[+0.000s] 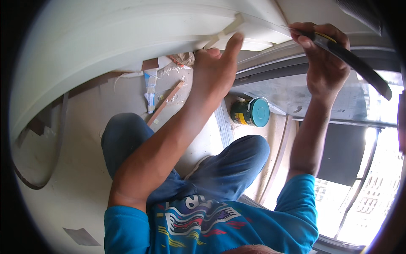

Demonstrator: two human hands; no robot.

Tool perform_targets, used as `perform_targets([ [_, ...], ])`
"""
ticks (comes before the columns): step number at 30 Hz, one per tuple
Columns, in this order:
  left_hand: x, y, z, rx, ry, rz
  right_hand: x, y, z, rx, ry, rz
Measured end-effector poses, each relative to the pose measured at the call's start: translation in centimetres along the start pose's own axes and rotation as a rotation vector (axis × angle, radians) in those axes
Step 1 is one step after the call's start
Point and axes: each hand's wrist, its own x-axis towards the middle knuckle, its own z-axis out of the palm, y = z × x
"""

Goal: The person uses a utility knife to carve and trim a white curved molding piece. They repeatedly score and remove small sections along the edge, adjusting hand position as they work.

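Note:
My left hand is raised at the lower edge of a white panel, thumb extended upward and fingers curled beside a pale cream strip; what they hold is unclear. My right hand, higher on the right, is closed round a long tool with a black-and-yellow handle. The tool’s thin front part points left to the white panel, near a narrow ledge below it.
A lidded teal bucket sits between my knees and the panel. Wooden strips, blue-marked pieces and scraps lie on the pale floor. A hanging dark strip curves at left. A bright window with metal framing is at right.

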Motion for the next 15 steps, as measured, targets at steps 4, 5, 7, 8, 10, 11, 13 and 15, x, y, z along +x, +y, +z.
perform_targets([
  [4, -2.8, 0.5, -2.6, 0.429, -0.265, 0.454, -5.2, 0.1, 1.1, 0.087, 0.457, 0.017],
  [5, -3.4, 1.1, -2.7, 0.440, -0.203, 0.620, -6.7, 0.1, 1.8, 0.108, 0.549, 0.071],
  [7, -4.1, 2.1, -3.2, 0.471, -0.055, 0.953, -9.4, 0.6, 4.0, 0.199, 0.730, 0.170],
  [8, -4.0, 2.5, -3.6, 0.567, 0.072, 1.169, -10.9, 0.7, 4.6, 0.189, 0.756, 0.232],
  [10, -3.0, 3.7, -5.4, 0.703, 0.275, 1.382, -12.3, 0.7, 5.7, 0.194, 0.782, 0.343],
  [11, -2.6, 4.5, -5.8, 0.744, 0.349, 1.496, -12.7, 0.7, 5.9, 0.180, 0.790, 0.350],
  [13, -2.5, 5.9, -5.1, 0.799, 0.425, 1.484, -13.0, 0.7, 5.3, 0.149, 0.803, 0.360],
  [15, -2.1, 6.5, -4.4, 0.910, 0.498, 1.455, -13.4, 0.6, 5.1, 0.168, 0.795, 0.347],
])
